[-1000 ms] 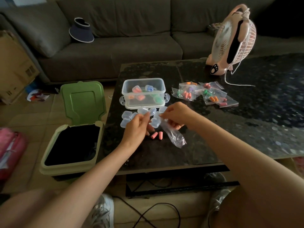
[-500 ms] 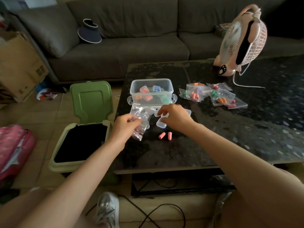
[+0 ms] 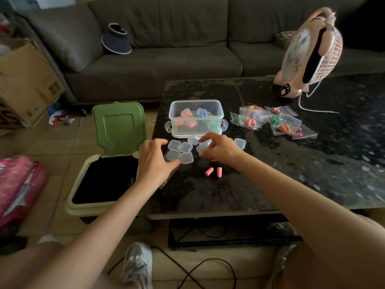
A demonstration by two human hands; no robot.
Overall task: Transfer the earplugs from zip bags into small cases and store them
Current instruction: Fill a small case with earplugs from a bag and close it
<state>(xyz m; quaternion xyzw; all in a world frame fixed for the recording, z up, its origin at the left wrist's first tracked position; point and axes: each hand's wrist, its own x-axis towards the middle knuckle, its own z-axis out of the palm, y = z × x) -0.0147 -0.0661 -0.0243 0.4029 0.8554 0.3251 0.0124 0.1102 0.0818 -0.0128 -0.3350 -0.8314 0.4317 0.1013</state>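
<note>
Right now the two loose pink earplugs [image 3: 209, 171] are lying side by side on the dark worktop [image 3: 291, 174], just in front of my right hand [image 3: 220, 150] and not yet in any case. Just beyond them the empty small cases [image 3: 180, 152] are sitting in a loose cluster. I am curling my right fingers [image 3: 204, 140] over the far side of that cluster and seem to be pinching one of the small cases. My left hand [image 3: 154, 161] is hovering at the near-left edge of the cluster with its fingers spread and the thumb tip just touching a case. Something clear is showing under its heel, but I cannot tell what it is.

Behind the cluster the clear storage box [image 3: 173, 113] is holding filled cases, and the full zip bags [image 3: 295, 133] are waiting to its right.

I am judging the slips likely from here. The cases are light and touching, so a careless lift could drag neighbours along. My left hand is working near the worktop's edge, right above the open bin [image 3: 77, 205], so a nudged case could drop in. The round earplugs could also roll if my wrist is brushing them.
</note>
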